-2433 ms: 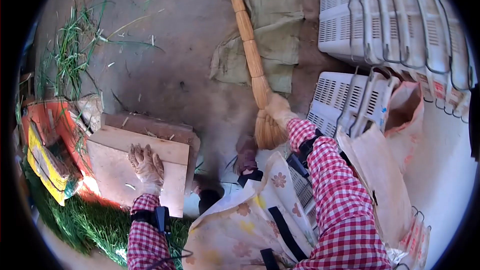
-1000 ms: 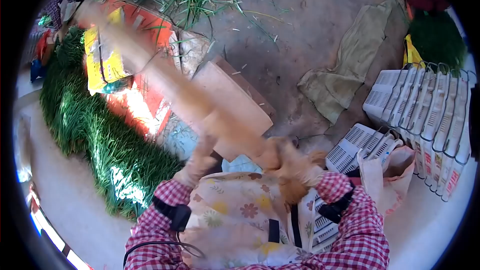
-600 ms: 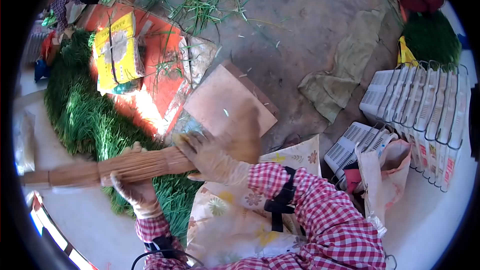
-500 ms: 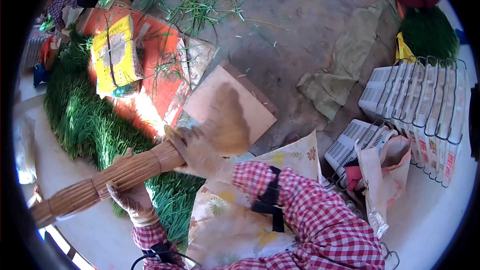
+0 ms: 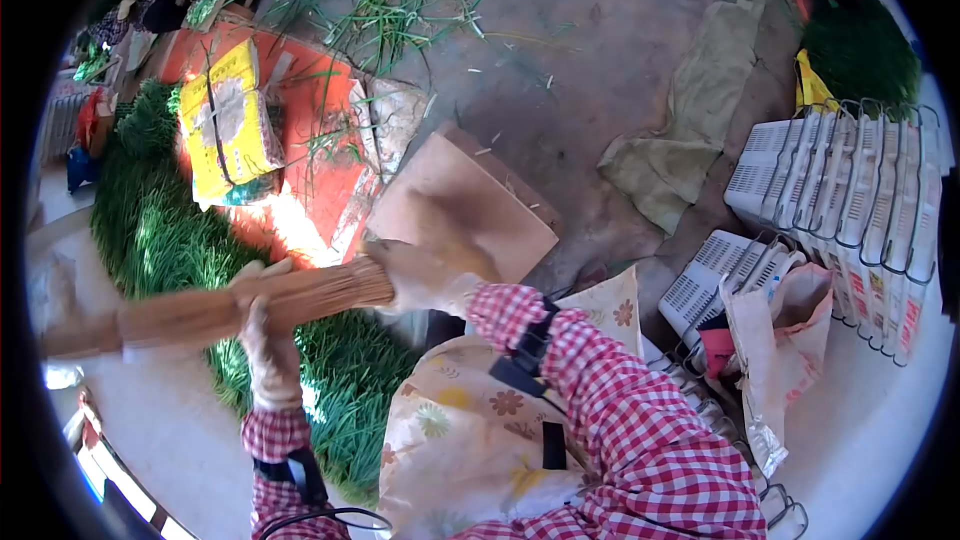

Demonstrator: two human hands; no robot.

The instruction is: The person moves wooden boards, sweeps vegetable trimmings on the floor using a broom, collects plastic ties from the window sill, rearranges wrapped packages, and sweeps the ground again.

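A straw broom (image 5: 300,298) made of brown stalks bound at intervals lies across both hands, its left end blurred by motion. My left hand (image 5: 268,340), in a pale glove, is wrapped round the broom near its middle. My right hand (image 5: 420,275), also gloved, grips the broom's right end; a blurred tan patch beyond it is hard to make out. Below and behind the broom lie long green stalks (image 5: 350,380) in a thick heap. A square tan board (image 5: 500,210) sits just past my right hand.
A yellow strapped package (image 5: 225,130) rests on an orange sheet (image 5: 310,100). Loose green stalks (image 5: 400,0) are scattered on the floor. White crates with wire handles (image 5: 830,200) stand at the right, beside an open bag (image 5: 775,330). Olive cloth (image 5: 690,130) lies on the floor.
The broom has swung closer to level, its left end rising. My left hand has moved up with it, and my right hand has shifted slightly to the right.
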